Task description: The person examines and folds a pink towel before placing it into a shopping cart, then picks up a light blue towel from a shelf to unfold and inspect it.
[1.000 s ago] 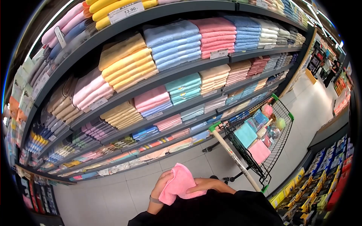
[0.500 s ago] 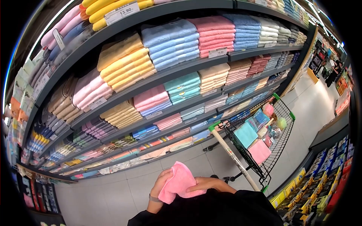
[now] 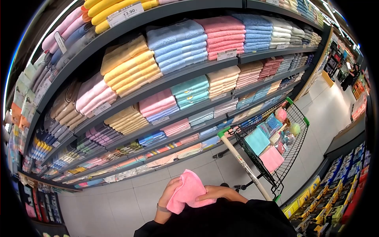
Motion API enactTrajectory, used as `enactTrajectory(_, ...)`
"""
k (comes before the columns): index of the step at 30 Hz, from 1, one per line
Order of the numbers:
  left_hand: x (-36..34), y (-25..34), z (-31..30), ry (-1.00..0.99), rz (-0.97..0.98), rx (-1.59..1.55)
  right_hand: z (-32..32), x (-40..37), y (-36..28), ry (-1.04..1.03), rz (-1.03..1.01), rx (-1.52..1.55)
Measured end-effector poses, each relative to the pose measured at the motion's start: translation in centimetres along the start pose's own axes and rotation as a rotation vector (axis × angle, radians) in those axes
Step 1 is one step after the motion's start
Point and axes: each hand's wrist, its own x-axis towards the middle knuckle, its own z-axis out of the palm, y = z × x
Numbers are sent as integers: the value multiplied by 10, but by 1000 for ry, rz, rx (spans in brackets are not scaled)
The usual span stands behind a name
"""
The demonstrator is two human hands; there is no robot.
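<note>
Pink towel (image 3: 186, 192) — hands (image 3: 219, 193) partly hidden

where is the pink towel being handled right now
In the head view the pink folded towel is low at centre, held between the left hand and right hand, left of the black wire shopping cart.

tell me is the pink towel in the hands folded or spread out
Folded: the pink towel is a compact bundle clasped between the left hand and right hand.
</note>
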Motion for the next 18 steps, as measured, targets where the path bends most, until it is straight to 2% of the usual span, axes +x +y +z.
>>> enactTrajectory(11, 0, 4, 5, 3, -15, -8, -1, -4, -7, 20, 46, -39)
enactTrajectory(14, 2, 15, 3, -76, -19, -45, 2, -9, -17, 34, 2, 17)
enactTrajectory(18, 21, 32, -23, 61, 94, 56, 0, -2, -18, 122, -61, 46)
